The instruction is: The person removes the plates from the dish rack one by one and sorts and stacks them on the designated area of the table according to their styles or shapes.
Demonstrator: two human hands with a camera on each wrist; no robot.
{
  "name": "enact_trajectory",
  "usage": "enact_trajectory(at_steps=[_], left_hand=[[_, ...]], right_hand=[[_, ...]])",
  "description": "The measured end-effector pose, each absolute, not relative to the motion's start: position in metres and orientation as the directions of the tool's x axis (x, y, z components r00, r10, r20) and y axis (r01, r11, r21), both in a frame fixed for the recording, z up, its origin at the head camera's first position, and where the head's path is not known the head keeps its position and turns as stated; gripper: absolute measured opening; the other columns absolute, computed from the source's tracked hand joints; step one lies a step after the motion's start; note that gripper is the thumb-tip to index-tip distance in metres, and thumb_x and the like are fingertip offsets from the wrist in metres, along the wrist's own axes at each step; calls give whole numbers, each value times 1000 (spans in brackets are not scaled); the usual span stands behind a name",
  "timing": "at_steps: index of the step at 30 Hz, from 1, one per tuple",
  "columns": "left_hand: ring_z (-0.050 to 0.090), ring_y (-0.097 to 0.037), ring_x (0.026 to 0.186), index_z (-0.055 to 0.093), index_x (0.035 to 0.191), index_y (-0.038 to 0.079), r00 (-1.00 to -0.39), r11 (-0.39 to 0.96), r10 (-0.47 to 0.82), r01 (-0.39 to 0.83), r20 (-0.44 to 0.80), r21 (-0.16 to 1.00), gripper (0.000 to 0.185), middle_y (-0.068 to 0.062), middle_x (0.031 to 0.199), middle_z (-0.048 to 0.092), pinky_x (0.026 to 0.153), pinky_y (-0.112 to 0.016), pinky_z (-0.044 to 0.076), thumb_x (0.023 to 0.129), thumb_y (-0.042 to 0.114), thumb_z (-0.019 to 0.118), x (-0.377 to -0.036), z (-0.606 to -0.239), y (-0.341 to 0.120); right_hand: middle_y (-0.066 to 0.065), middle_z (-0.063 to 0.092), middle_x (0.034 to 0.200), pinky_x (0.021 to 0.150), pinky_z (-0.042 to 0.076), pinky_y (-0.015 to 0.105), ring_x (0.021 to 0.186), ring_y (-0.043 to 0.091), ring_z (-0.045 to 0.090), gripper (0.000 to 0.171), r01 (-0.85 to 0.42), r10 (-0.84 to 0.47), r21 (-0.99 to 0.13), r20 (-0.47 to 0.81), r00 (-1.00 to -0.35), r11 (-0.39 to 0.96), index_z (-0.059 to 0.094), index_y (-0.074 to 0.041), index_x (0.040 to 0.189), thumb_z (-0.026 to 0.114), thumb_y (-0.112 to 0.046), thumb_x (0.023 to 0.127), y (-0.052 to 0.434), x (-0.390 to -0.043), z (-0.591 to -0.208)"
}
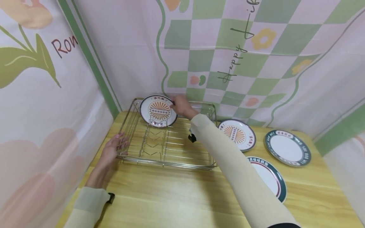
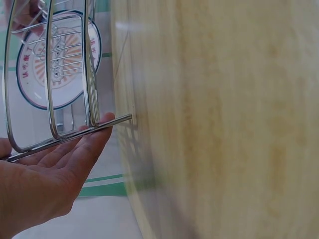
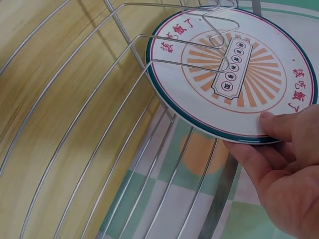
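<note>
A white plate [image 1: 156, 111] with a dark rim, an orange sunburst and red characters stands tilted at the back left of the wire dish rack [image 1: 182, 165]. My right hand [image 1: 182, 106] pinches its edge, thumb on the printed face and fingers behind, as the right wrist view shows. Bent wires of the rack pass in front of the plate's face [image 3: 199, 107]. At the rack's left side my left hand [image 1: 112, 147] holds the frame. In the left wrist view its fingers [image 2: 82, 152] lie along the outer wire, with the thumb at the other side of it.
On the wooden table [image 1: 171, 196] right of the rack lie a second sunburst plate [image 1: 246, 136], a green-rimmed plate [image 1: 286, 148] and another green-rimmed plate [image 1: 268, 177], partly covered by the right sleeve. Printed cloth [image 1: 137, 47] hangs behind and at both sides.
</note>
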State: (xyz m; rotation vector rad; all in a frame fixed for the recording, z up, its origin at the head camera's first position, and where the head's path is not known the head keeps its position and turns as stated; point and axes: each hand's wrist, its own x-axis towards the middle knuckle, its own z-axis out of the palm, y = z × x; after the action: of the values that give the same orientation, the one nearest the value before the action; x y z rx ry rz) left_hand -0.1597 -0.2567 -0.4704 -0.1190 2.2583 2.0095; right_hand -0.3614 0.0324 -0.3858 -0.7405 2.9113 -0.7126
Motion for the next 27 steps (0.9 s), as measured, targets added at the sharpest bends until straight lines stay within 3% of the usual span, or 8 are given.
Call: enact_trajectory(at_steps=[6, 11, 16, 27], left_hand=[[37, -53, 149, 16, 167, -1, -990, 116, 22, -138, -142, 984, 63, -35, 165, 30, 105, -52, 57, 118, 38, 16, -159, -471, -256], [37, -53, 149, 16, 167, -1, -991, 111, 24, -130, -133, 985, 63, -35, 165, 30, 105, -51, 57, 118, 38, 16, -160, -473, -257], [37, -54, 148, 16, 167, -2, -991, 112, 30, -124, -128, 986, 64, -35, 165, 30, 102, -45, 60, 118, 39, 16, -161, -474, -256], [37, -52, 149, 16, 167, -1, -990, 127, 28, -133, -137, 983, 64, -34, 166, 31, 103, -45, 59, 118, 39, 16, -159, -471, -257]], right_hand=[[17, 73, 104, 81, 62, 35, 92, 28, 69, 14, -431, -454, -466, 67, -888, 773, 72, 4, 113, 62, -1, 104, 37, -361, -384], [19, 75, 106, 83, 62, 37, 95, 30, 69, 19, -476, -477, -413, 109, -872, 776, 73, 4, 118, 63, 1, 102, 43, -362, -375], [20, 75, 105, 82, 62, 38, 94, 31, 69, 19, -483, -474, -392, 127, -872, 783, 73, 6, 117, 62, 1, 102, 55, -362, -363], [25, 74, 105, 81, 63, 43, 92, 36, 69, 20, -497, -481, -371, 143, -865, 784, 72, 8, 117, 63, 1, 100, 99, -361, -326]])
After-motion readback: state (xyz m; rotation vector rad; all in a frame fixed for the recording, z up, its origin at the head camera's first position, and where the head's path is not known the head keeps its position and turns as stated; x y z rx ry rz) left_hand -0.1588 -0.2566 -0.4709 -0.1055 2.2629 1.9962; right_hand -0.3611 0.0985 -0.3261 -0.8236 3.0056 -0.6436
